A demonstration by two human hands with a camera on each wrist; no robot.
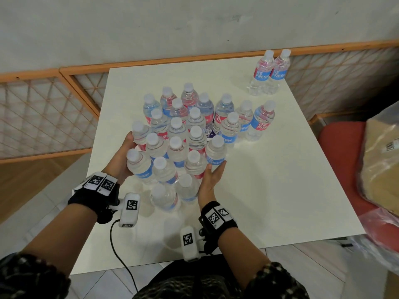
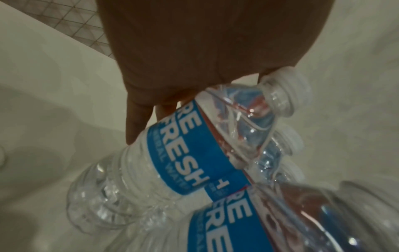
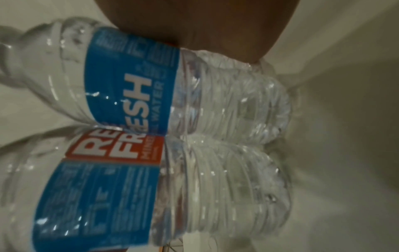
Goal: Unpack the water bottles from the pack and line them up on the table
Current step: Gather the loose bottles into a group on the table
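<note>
head view: left hand and right hand, fingers straight, press opposite flanks of the bottle cluster at the centre of the table; two bottles stand at its far right corner. step judged: gathering; next, rows need single-bottle grasps.

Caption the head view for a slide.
Both hands, left and right, press a cluster of water bottles together on a white table.
</note>
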